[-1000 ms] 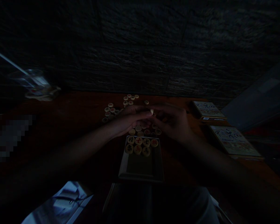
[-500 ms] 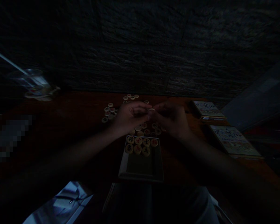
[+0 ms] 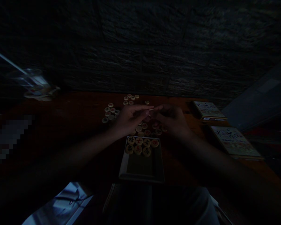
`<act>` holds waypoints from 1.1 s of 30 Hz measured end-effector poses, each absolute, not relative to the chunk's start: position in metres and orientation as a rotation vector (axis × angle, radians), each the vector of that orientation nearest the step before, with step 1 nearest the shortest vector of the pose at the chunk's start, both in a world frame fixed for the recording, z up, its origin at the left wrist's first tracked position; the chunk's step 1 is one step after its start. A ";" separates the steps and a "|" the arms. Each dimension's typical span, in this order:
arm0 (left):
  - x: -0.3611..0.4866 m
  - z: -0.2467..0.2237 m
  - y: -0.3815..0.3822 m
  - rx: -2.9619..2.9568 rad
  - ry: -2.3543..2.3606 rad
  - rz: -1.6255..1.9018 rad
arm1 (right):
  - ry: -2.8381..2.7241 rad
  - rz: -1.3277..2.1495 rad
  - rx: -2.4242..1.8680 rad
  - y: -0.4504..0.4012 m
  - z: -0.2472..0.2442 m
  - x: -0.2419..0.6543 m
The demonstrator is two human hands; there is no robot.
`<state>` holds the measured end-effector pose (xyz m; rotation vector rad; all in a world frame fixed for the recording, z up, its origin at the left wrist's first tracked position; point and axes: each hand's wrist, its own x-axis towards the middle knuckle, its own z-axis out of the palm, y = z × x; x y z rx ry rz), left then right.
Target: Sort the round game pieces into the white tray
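Note:
My left hand [image 3: 131,118] and my right hand [image 3: 172,118] meet above the table, pinching a round game piece [image 3: 151,112] between their fingertips. Below them lies an open box [image 3: 140,167], its upper part holding a row of pieces [image 3: 139,141] with red and black characters and a second row of three [image 3: 138,149]. More loose pieces [image 3: 110,110] lie left of my left hand, behind both hands, and between my hands and the box. The picture is dark.
Two flat printed boxes [image 3: 209,109] [image 3: 236,141] lie at the right on the wooden table [image 3: 79,106]. A clear container [image 3: 36,82] stands at the far left. Behind the table rises a stone wall [image 3: 140,59]. My legs [image 3: 159,204] are below the table edge.
The piece between my fingertips has turned and now shows more of its face. My right hand has shifted slightly left, and its fingers have moved around the piece.

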<state>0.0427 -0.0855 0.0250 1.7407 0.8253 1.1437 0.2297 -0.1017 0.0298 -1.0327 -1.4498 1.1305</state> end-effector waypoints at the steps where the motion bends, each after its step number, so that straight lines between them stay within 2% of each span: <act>1: 0.044 0.025 -0.087 1.753 0.799 1.129 | -1.449 1.123 -1.046 -0.102 0.030 0.230; 13: 0.044 0.019 -0.083 1.681 0.783 1.163 | -1.390 1.223 -1.044 -0.102 0.031 0.228; 24: 0.045 0.024 -0.088 1.845 0.821 1.175 | -1.480 1.083 -1.041 -0.102 0.028 0.230; 33: 0.042 0.018 -0.082 1.886 0.831 1.316 | -1.522 1.091 -0.982 -0.104 0.029 0.230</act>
